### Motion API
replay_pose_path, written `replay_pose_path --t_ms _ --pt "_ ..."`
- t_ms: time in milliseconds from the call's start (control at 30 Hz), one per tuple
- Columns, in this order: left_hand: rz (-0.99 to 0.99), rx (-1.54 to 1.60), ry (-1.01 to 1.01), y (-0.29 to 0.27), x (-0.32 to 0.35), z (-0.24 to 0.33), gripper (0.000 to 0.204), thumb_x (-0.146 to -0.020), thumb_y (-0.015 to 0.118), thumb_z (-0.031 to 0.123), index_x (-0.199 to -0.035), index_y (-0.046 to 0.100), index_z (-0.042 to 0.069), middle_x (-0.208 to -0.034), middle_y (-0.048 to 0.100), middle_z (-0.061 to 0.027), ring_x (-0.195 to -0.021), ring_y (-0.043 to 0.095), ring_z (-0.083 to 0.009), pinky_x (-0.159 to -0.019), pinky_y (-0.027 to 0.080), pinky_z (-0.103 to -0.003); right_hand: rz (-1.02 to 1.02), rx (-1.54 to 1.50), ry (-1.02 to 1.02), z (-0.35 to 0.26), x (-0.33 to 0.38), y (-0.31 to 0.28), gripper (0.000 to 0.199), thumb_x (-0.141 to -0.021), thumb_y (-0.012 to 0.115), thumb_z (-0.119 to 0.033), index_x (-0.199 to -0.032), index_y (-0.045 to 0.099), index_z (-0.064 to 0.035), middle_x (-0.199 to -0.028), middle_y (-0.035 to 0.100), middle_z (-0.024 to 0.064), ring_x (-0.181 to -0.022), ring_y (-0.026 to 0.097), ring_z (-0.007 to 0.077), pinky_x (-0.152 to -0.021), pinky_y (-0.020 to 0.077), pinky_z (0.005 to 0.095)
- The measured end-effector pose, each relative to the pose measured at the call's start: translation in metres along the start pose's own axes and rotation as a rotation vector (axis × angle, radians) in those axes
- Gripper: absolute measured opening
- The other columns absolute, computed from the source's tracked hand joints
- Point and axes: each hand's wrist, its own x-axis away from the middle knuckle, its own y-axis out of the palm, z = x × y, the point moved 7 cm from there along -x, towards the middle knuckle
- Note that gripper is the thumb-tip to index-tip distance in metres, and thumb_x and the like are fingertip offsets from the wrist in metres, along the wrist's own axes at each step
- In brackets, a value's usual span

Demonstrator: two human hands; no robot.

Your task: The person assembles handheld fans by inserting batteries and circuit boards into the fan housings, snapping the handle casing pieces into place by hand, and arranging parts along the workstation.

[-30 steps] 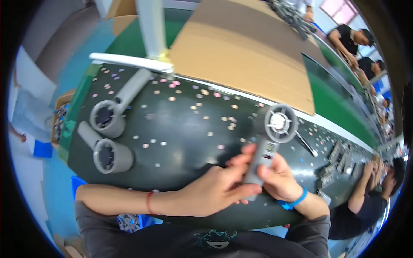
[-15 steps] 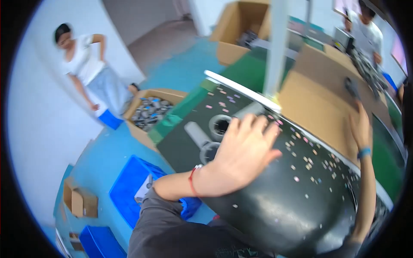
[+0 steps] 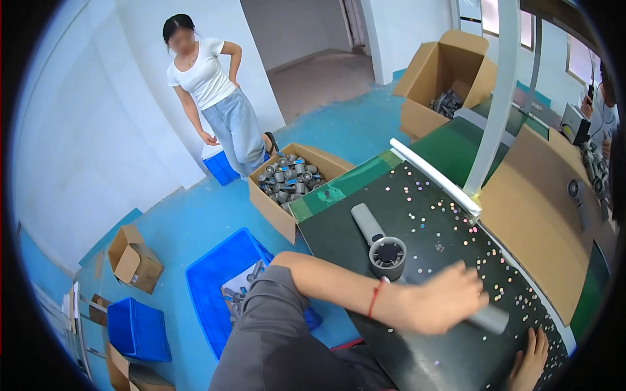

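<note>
My left hand (image 3: 447,300), blurred by motion, reaches across the dark tabletop (image 3: 358,293) with its fingers curled over a grey handheld fan. That fan's handle (image 3: 490,320) sticks out past the fingers, while the rest is hidden under my hand. Behind my left wrist lies another grey handheld fan (image 3: 388,253), its round head facing up and its handle pointing to the far left. My right hand (image 3: 531,362) is at the lower right, low over the tabletop, fingers stretched out and thumb apart, holding nothing visible.
Small pale dots lie scattered over the tabletop. A cardboard sheet (image 3: 541,228) beyond the white edge bears another fan (image 3: 577,195). A carton of grey parts (image 3: 306,225) and a blue bin (image 3: 202,287) stand left. A person (image 3: 208,85) in a white top stands beyond; another person is partly visible far right.
My view has swung, shifting the scene. My left hand has moved right and closed over a fan, away from the other one. My right hand has come back from the cardboard to the near tabletop.
</note>
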Motion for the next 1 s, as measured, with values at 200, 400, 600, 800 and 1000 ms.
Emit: replay_pose_path --t_ms 200,400,600,800,1000 --pt "-0.014 0.043 0.158 0.045 -0.013 0.043 0.042 -0.075 0.081 0.028 -0.103 0.067 0.001 -0.098 0.063 -0.0097 -0.102 0.057 -0.0262 -0.087 0.042 -0.039 0.096 0.061 0.065 -0.008 0.007 0.005 0.043 -0.098 0.049 -0.006 -0.141 0.054 -0.0008 -0.142 0.054 0.0239 -0.133 0.048 0.0442 -0.114 0.0374 0.0510" --pt "0.186 0.042 0.177 0.047 -0.006 0.042 0.048 -0.087 0.075 0.037 -0.114 0.064 -0.002 -0.101 0.059 -0.0077 -0.103 0.053 -0.0235 -0.090 0.041 -0.037 0.185 0.080 0.012 -0.024 0.007 -0.001 0.044 -0.094 0.052 -0.001 -0.139 0.057 -0.0007 -0.139 0.057 0.0219 -0.136 0.046 0.0452 -0.117 0.0340 0.0538" --pt "0.166 0.137 0.171 0.044 -0.014 0.042 0.051 -0.089 0.072 0.040 -0.116 0.062 -0.002 -0.104 0.058 -0.0085 -0.105 0.053 -0.0246 -0.094 0.041 -0.039 0.246 -0.183 -0.117 -0.033 0.008 0.001 0.044 -0.093 0.054 0.001 -0.137 0.057 0.0020 -0.137 0.059 0.0200 -0.137 0.047 0.0435 -0.119 0.0322 0.0547" --pt "0.260 0.171 0.236 0.036 0.001 0.040 0.048 -0.092 0.069 0.039 -0.118 0.062 -0.001 -0.107 0.060 -0.0091 -0.105 0.054 -0.0252 -0.094 0.043 -0.041 0.256 -0.434 -0.188 -0.040 0.016 -0.007 0.044 -0.089 0.058 0.005 -0.133 0.059 0.0040 -0.134 0.061 0.0242 -0.126 0.056 0.0438 -0.109 0.0434 0.0475" --pt "0.173 0.192 0.207 0.025 0.002 0.048 0.050 -0.093 0.068 0.038 -0.124 0.062 0.000 -0.104 0.061 -0.0083 -0.101 0.056 -0.0242 -0.090 0.045 -0.038 0.202 -0.548 -0.218 -0.057 0.022 -0.008 0.043 -0.091 0.063 -0.002 -0.134 0.061 -0.0024 -0.131 0.061 0.0238 -0.122 0.058 0.0413 -0.105 0.0465 0.0447"
